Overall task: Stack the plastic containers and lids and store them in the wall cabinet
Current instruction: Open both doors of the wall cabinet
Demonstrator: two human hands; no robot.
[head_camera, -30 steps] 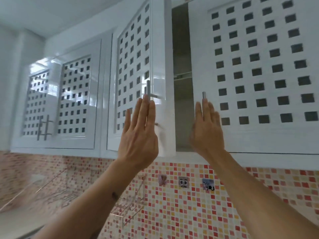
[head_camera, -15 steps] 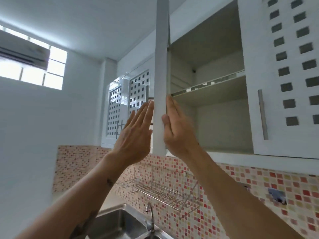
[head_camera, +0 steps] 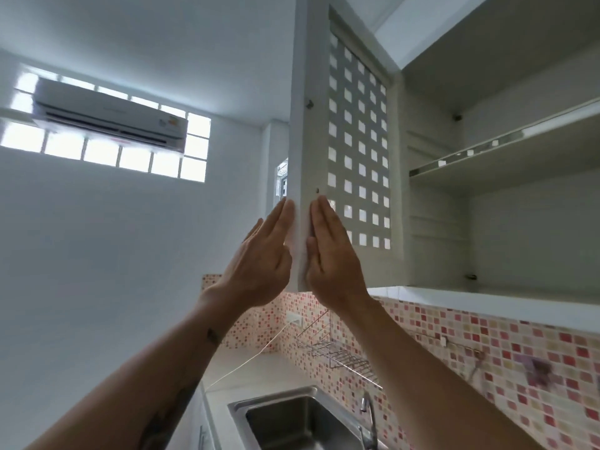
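Observation:
The white wall cabinet (head_camera: 506, 241) stands wide open, with one bare shelf (head_camera: 506, 151) across its middle and nothing inside. Its left door (head_camera: 357, 151), white with square cut-outs, is swung out towards me edge-on. My left hand (head_camera: 259, 264) lies flat against the door's outer face, fingers straight. My right hand (head_camera: 331, 261) lies flat against the door's inner face near its lower corner. The door edge sits between my two palms. No plastic containers or lids are in view.
Below lie a steel sink (head_camera: 292, 420) with a tap (head_camera: 368, 414), a wire dish rack (head_camera: 341, 352) on the red mosaic tile backsplash (head_camera: 487, 345), and a pale countertop (head_camera: 259, 368). An air conditioner (head_camera: 110, 115) hangs under a window on the left wall.
The left door has swung from nearly closed to fully outward. My right hand moved from the right door to the left door's inner face. My view turned left and upward.

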